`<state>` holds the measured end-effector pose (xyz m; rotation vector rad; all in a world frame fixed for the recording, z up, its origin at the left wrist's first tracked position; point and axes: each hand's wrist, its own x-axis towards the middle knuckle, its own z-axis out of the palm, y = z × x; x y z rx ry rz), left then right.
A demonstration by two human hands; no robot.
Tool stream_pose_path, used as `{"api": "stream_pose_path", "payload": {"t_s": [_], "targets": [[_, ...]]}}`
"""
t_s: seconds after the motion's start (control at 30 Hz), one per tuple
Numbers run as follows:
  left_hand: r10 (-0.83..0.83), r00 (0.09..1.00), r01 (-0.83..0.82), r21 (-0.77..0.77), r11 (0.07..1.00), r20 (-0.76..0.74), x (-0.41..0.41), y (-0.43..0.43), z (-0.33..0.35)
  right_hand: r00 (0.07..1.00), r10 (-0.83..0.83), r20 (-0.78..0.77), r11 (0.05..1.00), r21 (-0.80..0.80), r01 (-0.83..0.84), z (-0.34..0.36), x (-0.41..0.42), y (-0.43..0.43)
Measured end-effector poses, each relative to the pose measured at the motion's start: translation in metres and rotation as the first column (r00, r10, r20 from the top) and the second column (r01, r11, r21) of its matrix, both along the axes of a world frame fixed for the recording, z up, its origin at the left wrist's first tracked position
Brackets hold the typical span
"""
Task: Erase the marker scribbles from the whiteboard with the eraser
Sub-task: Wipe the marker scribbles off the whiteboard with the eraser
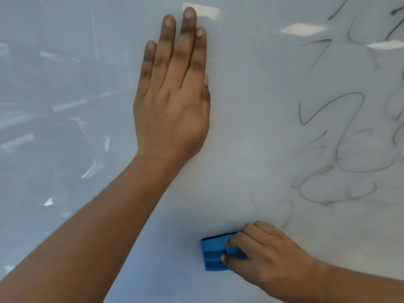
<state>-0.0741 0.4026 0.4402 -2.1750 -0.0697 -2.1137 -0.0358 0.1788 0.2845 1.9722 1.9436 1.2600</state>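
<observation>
A glossy whiteboard (251, 127) fills the whole view. Black marker scribbles (349, 149) loop over its right side, from the top right corner down to about two thirds of the height; some strokes look faint and smeared. My right hand (266, 256) grips a blue eraser (213, 254) pressed to the board at the lower centre, left of and below the scribbles. My left hand (172, 95) lies flat on the board at centre, palm down, fingers straight and close together, holding nothing.
The board's left half shows only dim reflections of ceiling lights and the room. My left forearm (87, 226) crosses the lower left corner diagonally. No board edge or tray is in sight.
</observation>
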Motion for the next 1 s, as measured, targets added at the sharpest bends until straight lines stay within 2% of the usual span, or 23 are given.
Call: {"api": "stream_pose_path", "payload": {"t_s": [0.07,0.17,0.23,0.3,0.43,0.53,0.57,0.63,0.73,0.8,0.9,1.0], "targets": [[0.013,1.0,-0.013,0.003,1.0,-0.004,0.0,0.0,-0.001,1.0,0.026,-0.013,0.988,0.15,-0.023,0.032,0.003,0.005],[0.007,1.0,-0.007,0.012,1.0,-0.002,0.001,0.0,-0.001,0.999,0.003,-0.034,0.9,0.435,0.013,0.102,0.012,0.0],[0.007,1.0,-0.007,0.018,1.0,0.008,0.002,0.0,-0.001,0.999,-0.033,-0.036,0.849,0.526,0.047,0.117,0.015,-0.004],[0.005,1.0,-0.005,0.02,1.0,0.016,0.002,0.001,-0.001,0.999,-0.045,-0.027,0.862,0.504,0.053,0.09,0.011,-0.007],[0.012,1.0,-0.012,0.011,1.0,0.009,0.001,0.0,-0.001,0.999,-0.045,-0.007,0.977,0.209,0.045,-0.008,0.011,-0.03],[0.004,1.0,-0.004,0.012,1.0,0.014,0.001,0.0,0.0,0.998,-0.067,0.008,0.994,0.091,0.066,-0.031,0.018,-0.05],[0.005,1.0,-0.005,0.013,1.0,0.013,0.001,0.0,-0.001,0.997,-0.07,0.027,0.993,0.102,0.067,-0.025,0.021,-0.052],[0.004,1.0,-0.004,0.021,1.0,0.019,0.003,0.0,-0.001,0.995,-0.087,0.056,0.973,0.221,0.073,0.002,0.028,-0.056],[0.004,0.999,-0.005,0.019,1.0,0.036,0.004,-0.001,-0.002,0.993,-0.119,-0.005,0.904,0.414,0.11,0.048,0.037,-0.061],[0.001,0.999,-0.002,0.019,1.0,0.039,0.004,0.0,-0.001,0.993,-0.113,-0.041,0.879,0.462,0.119,0.046,0.035,-0.059],[-0.005,0.999,0.004,0.01,1.0,0.039,0.004,0.0,0.0,0.99,-0.138,-0.042,0.9,0.413,0.143,-0.012,0.03,-0.065],[-0.001,0.999,0.0,0.006,1.0,0.032,0.002,-0.003,0.0,0.972,-0.227,-0.053,0.939,0.252,0.233,-0.065,0.021,-0.081]]}}
